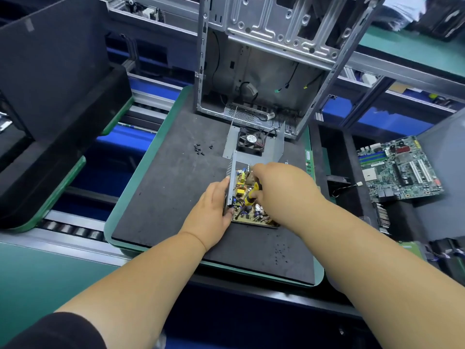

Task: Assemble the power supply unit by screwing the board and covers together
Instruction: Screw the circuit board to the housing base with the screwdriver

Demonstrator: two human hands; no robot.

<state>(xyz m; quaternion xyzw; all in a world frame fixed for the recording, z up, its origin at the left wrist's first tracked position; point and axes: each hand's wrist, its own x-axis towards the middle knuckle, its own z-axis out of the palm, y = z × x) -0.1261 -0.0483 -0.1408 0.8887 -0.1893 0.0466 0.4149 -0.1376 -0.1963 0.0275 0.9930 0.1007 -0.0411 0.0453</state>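
Observation:
The power supply's circuit board (242,197), crowded with yellow and blue parts, lies in its grey metal case (231,177) on the black foam mat (171,197). My left hand (211,210) grips the case's left wall. My right hand (281,190) holds a yellow-and-black screwdriver (253,192) upright over the board; its tip is hidden. Behind the board lies the other grey cover (278,144) with a black fan (251,142) in it. Several black screws (200,149) lie on the mat to the left of the fan cover.
An open grey computer chassis (264,71) stands at the far end of the mat. A green motherboard (400,167) lies to the right. Black foam trays (50,96) sit on the roller conveyor at left. More small screws (280,255) dot the mat's near right corner.

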